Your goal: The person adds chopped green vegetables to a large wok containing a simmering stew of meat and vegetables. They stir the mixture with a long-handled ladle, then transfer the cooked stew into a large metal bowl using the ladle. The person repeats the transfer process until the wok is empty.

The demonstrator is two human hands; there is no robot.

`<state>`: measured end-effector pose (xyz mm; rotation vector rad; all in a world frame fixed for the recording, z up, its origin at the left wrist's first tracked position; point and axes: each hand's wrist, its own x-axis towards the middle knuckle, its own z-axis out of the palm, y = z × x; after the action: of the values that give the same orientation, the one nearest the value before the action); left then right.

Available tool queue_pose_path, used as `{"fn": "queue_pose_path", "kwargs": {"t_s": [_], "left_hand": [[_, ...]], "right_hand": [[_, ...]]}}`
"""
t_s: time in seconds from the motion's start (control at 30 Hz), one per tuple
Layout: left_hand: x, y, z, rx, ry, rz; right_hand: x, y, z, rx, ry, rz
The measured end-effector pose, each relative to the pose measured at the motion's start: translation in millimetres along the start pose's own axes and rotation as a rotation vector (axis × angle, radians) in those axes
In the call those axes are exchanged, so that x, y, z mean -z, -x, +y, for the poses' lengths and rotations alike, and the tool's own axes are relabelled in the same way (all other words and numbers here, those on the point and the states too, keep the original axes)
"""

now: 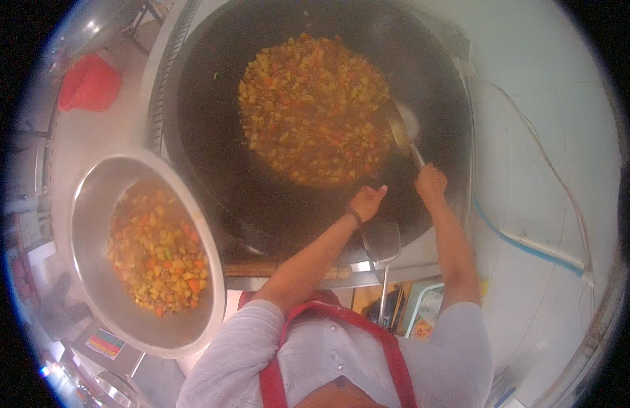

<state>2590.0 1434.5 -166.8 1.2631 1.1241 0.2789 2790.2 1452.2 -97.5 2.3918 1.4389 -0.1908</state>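
My right hand (pixel 431 182) is closed around the handle of a metal ladle (pixel 400 130). The ladle's head rests at the right edge of a wide heap of diced vegetables (pixel 315 112), yellow and orange pieces in brown sauce. This food lies in the middle of a very large dark wok (pixel 213 136). Over the near part of the wok is my left hand (pixel 368 202), fingers curled and thumb sticking out, with no object showing in it. Just below it, a flat metal wok spatula (pixel 382 241) lies across the near rim, handle toward me.
At the left stands a big metal basin (pixel 90 238) holding more of the diced vegetables. A red plastic container (pixel 90 83) is farther back on the left. Along the white tiled wall (pixel 532 170) at right run a cable and a blue hose (pixel 525 241). Haze softens the view.
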Motion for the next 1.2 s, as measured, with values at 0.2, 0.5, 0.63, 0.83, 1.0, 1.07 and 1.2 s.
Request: {"fn": "queue_pose_path", "kwargs": {"t_s": [0.2, 0.5, 0.63, 0.83, 1.0, 1.07, 1.2], "left_hand": [[-34.3, -107.0, -54.3, 0.394, 0.475, -0.275], [118.7, -162.7, -139.9, 0.399, 0.814, 0.08], [184.2, -139.2, -97.5, 0.537, 0.33, 0.327], [201.5, -119.1, -113.5, 0.325, -0.006, 0.468], [172.1, -73.2, -64.9, 0.198, -0.1, 0.554], [158.8, -47.0, -41.6, 0.17, -0.073, 0.547], [125.4, 9.5, -6.1, 0.152, 0.048, 0.546]], "right_hand": [[-133.2, -25.5, -27.0, 0.216, -0.161, -0.441], [-147.6, -31.0, -234.0, 0.493, -1.319, -0.426], [-138.9, -30.9, -289.0, 0.163, -1.407, -0.854], [-138.3, -20.5, -312.5, 0.456, -1.289, -0.699], [-132.0, 4.7, -277.4, 0.555, -1.355, -0.457], [-119.2, 21.2, -262.6, 0.564, -1.421, -0.489], [-37.1, 80.5, -202.0, 0.574, -1.47, -0.541]]}}
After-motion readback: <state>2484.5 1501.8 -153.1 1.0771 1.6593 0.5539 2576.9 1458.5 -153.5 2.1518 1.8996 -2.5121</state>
